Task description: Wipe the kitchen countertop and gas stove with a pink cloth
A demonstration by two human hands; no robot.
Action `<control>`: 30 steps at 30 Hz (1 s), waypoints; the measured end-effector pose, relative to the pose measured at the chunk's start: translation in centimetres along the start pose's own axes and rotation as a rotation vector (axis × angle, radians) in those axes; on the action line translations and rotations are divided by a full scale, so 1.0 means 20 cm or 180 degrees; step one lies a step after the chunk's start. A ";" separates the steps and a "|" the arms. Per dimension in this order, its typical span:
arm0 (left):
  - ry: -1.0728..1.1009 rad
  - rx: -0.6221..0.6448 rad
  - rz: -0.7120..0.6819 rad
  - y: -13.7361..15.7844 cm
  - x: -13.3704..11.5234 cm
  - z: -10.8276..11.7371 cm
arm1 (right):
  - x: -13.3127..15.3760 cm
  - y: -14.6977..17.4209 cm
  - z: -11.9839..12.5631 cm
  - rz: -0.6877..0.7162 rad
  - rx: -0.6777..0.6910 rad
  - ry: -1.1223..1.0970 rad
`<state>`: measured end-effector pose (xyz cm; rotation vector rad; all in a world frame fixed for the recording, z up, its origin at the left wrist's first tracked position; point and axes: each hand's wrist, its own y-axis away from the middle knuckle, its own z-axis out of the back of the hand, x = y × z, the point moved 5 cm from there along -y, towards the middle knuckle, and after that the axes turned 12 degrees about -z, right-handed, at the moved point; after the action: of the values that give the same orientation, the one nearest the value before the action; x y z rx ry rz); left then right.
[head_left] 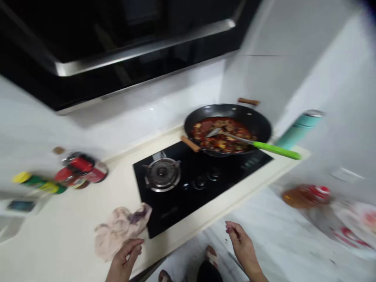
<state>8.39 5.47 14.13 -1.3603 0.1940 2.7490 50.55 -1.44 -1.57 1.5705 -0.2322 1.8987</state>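
Observation:
My left hand (125, 259) hangs at the counter's front edge, fingers loosely bent, a gap between thumb and forefinger, nothing in it. Just beyond it lies a crumpled pale pink cloth (117, 231) with a dark patch; whether the fingertips touch it I cannot tell. Over the floor, in front of the counter, my right hand (243, 247) is empty, fingers slightly curled and apart. A black wok (261, 125) with wooden handles stands on the right side of the gas hob (176, 219), holding a red-brown stew (229, 127). A spatula (276, 150) with a green handle rests across its rim.
The left burner (162, 174) is bare. A black range hood (141, 31) overhangs the hob. Blurred jars (85, 168) and a green-yellow bottle (41, 183) stand at left. A teal flask (299, 127) is by the right wall, an oil bottle (305, 196) below it.

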 end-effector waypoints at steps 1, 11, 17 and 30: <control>0.0025 -0.0184 0.0039 0.05 0.04 0.09 | 0.16 0.06 -0.18 0.0299 0.0298 0.0035; 0.0280 -0.1019 0.0347 0.41 0.62 0.59 | 0.92 0.85 -1.69 0.2399 0.2350 0.2633; -0.0768 -0.0292 -0.0635 0.37 0.76 0.49 | 0.62 1.16 -1.84 0.2397 0.2262 0.2929; 0.1285 0.0159 -0.0057 -0.04 0.59 0.55 | 1.00 0.74 -1.60 -0.0535 0.3107 0.0164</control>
<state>-7.30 7.95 11.39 -1.8758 0.2660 2.4056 14.56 11.25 12.45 2.0184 0.9579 2.0116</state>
